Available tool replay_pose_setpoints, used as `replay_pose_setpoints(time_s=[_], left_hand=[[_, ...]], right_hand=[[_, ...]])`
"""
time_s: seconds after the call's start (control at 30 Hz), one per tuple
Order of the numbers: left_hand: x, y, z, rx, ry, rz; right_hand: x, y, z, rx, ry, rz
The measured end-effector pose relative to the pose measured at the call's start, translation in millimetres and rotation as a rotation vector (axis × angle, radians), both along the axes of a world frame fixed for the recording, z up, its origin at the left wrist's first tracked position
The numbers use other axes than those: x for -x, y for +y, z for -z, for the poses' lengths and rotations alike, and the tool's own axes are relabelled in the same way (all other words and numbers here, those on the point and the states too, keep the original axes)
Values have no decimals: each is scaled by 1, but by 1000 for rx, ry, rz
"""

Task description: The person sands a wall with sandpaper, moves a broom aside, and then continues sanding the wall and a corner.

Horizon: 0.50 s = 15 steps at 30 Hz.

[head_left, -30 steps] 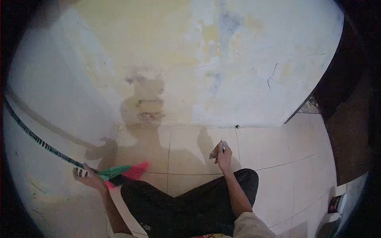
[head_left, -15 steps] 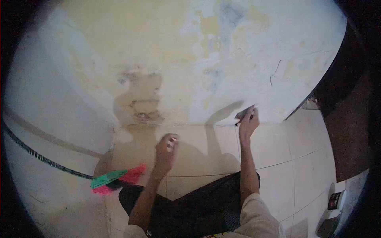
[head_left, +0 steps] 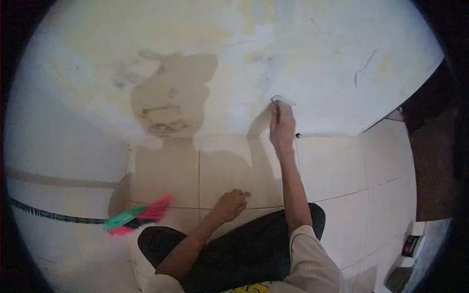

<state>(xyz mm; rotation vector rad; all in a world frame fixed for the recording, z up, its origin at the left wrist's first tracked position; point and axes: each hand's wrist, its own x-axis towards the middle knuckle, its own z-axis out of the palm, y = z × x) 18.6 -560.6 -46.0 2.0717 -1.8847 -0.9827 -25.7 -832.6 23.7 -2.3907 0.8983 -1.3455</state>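
Observation:
My right hand (head_left: 283,124) is closed on a thin flat scraper (head_left: 288,102), held against the lower part of the patchy wall (head_left: 332,88). Only a pale edge of the scraper shows beyond the fingers. Lower down, my left hand (head_left: 232,204) hovers in front of my legs with its fingers curled. Whatever those fingers may hold is hidden. A small dark object (head_left: 298,135) lies where the wall meets the floor, just right of my right wrist.
A broom (head_left: 125,219) with green and pink at its head rests at the left, its striped handle (head_left: 53,215) reaching leftward. Pale tiles (head_left: 337,171) form the floor. A white container with a dark label (head_left: 412,245) stands at the lower right, near a dark doorway (head_left: 435,166).
My right hand has moved up and left, bringing the scraper to the wall. My left hand has dropped and shifted right, towards my lap. The whole view has tilted slightly.

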Motion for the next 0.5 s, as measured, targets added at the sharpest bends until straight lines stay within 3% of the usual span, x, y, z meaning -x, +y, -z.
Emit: replay_pose_setpoints(time_s=[0.07, 0.13, 0.2, 0.27, 0.3, 0.43, 0.5], left_hand=[[-9, 1, 0, 9, 50, -65], [-14, 1, -2, 29, -20, -63], [-12, -5, -11, -16, -38, -81], [-10, -7, -13, -62, -53, -96], [-9, -7, -11, -51, -47, -74], [-4, -8, -13, -127, -30, -15], [-6, -8, -20, -142, 2, -19]], right_hand=[[1, -7, 2, -8, -65, -26], [9, -12, -4, -496, -299, 39], [18, -25, -10, -313, -364, 243], [27, -33, -16, -60, -515, 267], [30, -37, -16, -375, -734, 113], [16, -20, -10, -353, -461, 157], [-2, -28, 48, -370, -92, 32]])
